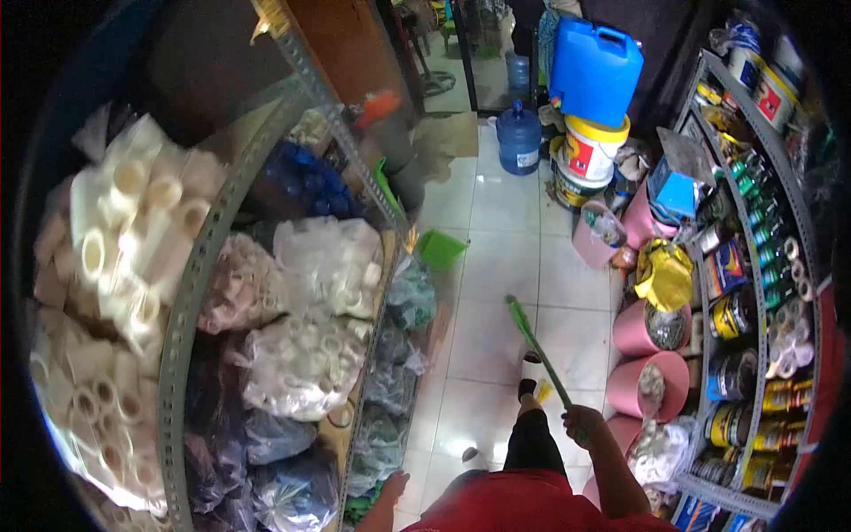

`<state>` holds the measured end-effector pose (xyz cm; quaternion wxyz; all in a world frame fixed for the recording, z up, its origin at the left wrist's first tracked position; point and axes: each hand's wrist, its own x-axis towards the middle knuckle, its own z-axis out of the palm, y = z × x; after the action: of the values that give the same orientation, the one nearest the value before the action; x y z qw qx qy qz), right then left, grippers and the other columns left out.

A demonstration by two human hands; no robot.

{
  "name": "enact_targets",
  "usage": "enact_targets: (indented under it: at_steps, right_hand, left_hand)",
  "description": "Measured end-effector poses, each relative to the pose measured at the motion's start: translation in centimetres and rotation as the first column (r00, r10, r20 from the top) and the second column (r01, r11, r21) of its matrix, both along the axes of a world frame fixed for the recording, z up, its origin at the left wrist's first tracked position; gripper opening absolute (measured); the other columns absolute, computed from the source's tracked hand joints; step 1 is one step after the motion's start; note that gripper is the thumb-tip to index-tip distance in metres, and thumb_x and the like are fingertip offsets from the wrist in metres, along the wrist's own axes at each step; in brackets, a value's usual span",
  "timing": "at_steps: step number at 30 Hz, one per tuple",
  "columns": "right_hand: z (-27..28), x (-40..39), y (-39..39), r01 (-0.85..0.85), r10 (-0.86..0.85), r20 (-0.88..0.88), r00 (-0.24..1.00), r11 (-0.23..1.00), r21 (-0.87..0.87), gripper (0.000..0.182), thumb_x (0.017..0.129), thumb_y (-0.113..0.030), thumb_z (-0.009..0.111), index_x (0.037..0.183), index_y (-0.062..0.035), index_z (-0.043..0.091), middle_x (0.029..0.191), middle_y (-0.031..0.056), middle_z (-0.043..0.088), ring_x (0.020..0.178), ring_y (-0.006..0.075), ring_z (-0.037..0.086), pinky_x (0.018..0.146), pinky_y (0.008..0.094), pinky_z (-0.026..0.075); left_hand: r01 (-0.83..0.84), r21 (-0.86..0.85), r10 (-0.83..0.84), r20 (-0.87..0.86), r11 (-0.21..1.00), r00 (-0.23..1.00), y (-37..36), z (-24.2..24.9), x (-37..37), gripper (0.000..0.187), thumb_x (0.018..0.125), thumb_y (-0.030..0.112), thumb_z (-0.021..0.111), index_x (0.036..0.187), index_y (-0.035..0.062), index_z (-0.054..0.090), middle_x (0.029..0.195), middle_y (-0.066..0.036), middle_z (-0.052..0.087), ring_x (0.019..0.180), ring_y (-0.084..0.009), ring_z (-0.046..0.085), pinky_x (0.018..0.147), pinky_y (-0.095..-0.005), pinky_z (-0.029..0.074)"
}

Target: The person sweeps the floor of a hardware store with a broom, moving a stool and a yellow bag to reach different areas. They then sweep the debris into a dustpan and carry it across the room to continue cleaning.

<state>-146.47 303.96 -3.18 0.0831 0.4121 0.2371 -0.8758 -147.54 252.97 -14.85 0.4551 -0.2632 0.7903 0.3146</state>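
Note:
My right hand (582, 426) is closed around a long green stick (536, 348), which slants up and away from me over the tiled floor. Whether a broom head is on it I cannot make out. My left hand (395, 486) is low beside the left shelf, close to clear plastic bags (377, 452) and something green; its fingers are too blurred to read. On the floor ahead, near the shelf's far corner, is a green dustpan-like piece (441, 250). A small yellow thing (544, 391) shows by my foot.
A metal rack (191, 293) on my left holds bagged white tubes (115, 399). To the right, pink bins (631, 390) line a shelf (753, 337) of bottles and cans. Farther ahead are a water jug (518, 142), a paint bucket (592, 146) and a blue jerrycan (596, 71).

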Motion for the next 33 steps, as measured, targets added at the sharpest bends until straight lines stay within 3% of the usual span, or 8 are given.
enact_targets:
  at_steps: [3,8,10,12,16,23,26,33]
  right_hand:
    - [-0.4,-5.7,4.1,-0.505,0.419,0.291,0.86,0.783,0.364,0.021,0.077,-0.02,0.048,0.087,-0.0013,0.047,0.067,0.0072,0.05,0.047,0.0145,0.047,0.04,0.0275,0.043]
    - [-0.3,-13.9,10.7,-0.727,0.592,0.424,0.685,0.529,0.437,0.018,0.078,-0.017,0.045,0.077,0.0007,0.048,0.061,0.0062,0.048,0.043,0.0122,0.045,0.037,0.0264,0.04]
    - [-0.2,-17.4,12.8,-0.726,0.583,0.434,0.687,0.546,0.418,0.018,0.076,-0.019,0.047,0.075,-0.0008,0.05,0.059,0.007,0.05,0.044,0.0157,0.048,0.038,0.0299,0.04]
    - [0.5,-20.2,15.0,-0.73,0.603,0.419,0.679,0.492,0.475,0.017,0.076,-0.019,0.047,0.074,-0.0014,0.048,0.058,0.0061,0.049,0.043,0.015,0.048,0.036,0.03,0.039]
    - [0.5,-25.7,18.9,-0.765,0.585,0.505,0.635,0.383,0.518,0.019,0.078,-0.023,0.045,0.077,-0.0037,0.044,0.05,0.0041,0.043,0.038,0.0146,0.045,0.033,0.0289,0.037]
    - [-11.8,-38.2,26.9,-0.373,0.615,0.334,0.714,-0.07,0.925,0.028,0.082,-0.027,0.043,0.096,-0.0036,0.048,0.052,0.0061,0.049,0.039,0.0187,0.045,0.037,0.029,0.04]
    - [-12.5,-49.9,30.0,-0.303,0.456,0.597,0.66,-0.566,0.767,0.024,0.082,-0.023,0.039,0.096,-0.0046,0.047,0.059,0.0114,0.052,0.051,0.0272,0.05,0.047,0.0344,0.043]
    - [-22.1,-63.3,33.6,-0.695,0.304,0.699,0.647,-0.141,0.705,0.025,0.075,-0.02,0.046,0.097,-0.0078,0.045,0.059,0.0124,0.053,0.053,0.0249,0.054,0.045,0.0378,0.041]
  left_hand:
    - [0.391,-0.16,-0.412,-0.126,0.906,0.902,2.3,-5.6,-7.2,0.05,0.073,0.041,0.046,0.108,0.0043,0.047,0.106,-0.017,0.049,0.099,-0.0308,0.046,0.083,-0.0358,0.036]
    - [0.051,0.007,-0.042,-0.454,0.999,0.89,13.9,-4.6,-19.5,0.043,0.074,0.035,0.049,0.101,0.0016,0.05,0.102,-0.021,0.049,0.097,-0.0323,0.046,0.081,-0.037,0.037]
    - [0.359,-0.206,-0.412,-0.54,0.91,0.734,19.2,-2.9,-27.1,0.039,0.074,0.03,0.053,0.101,0.0021,0.049,0.099,-0.022,0.049,0.093,-0.0317,0.049,0.076,-0.0369,0.039]
    - [0.073,0.238,0.051,-0.477,0.968,0.877,25.1,0.6,-33.3,0.04,0.074,0.026,0.054,0.105,0.0027,0.045,0.099,-0.02,0.049,0.089,-0.031,0.05,0.073,-0.0364,0.04]
    - [0.235,0.012,-0.161,-0.694,0.972,0.702,34.4,10.0,-43.0,0.045,0.076,0.022,0.052,0.113,0.0029,0.038,0.101,-0.02,0.048,0.093,-0.0307,0.048,0.078,-0.0358,0.037]
    - [-0.025,-0.016,0.004,-0.758,1.0,0.652,37.8,5.6,-59.3,0.06,0.074,0.021,0.055,0.121,-0.0017,0.025,0.118,-0.023,0.032,0.108,-0.0335,0.035,0.089,-0.0359,0.029]
    - [-0.334,0.036,0.266,-0.686,0.942,0.678,38.8,4.6,-66.2,0.068,0.073,0.022,0.057,0.124,0.0008,0.018,0.123,-0.02,0.025,0.11,-0.0327,0.032,0.089,-0.0389,0.032]
    - [-0.679,-0.143,0.47,-0.619,0.72,0.629,37.8,7.4,-75.9,0.084,0.067,0.027,0.064,0.125,0.0007,0.01,0.122,-0.018,0.023,0.108,-0.0329,0.032,0.09,-0.0411,0.035]
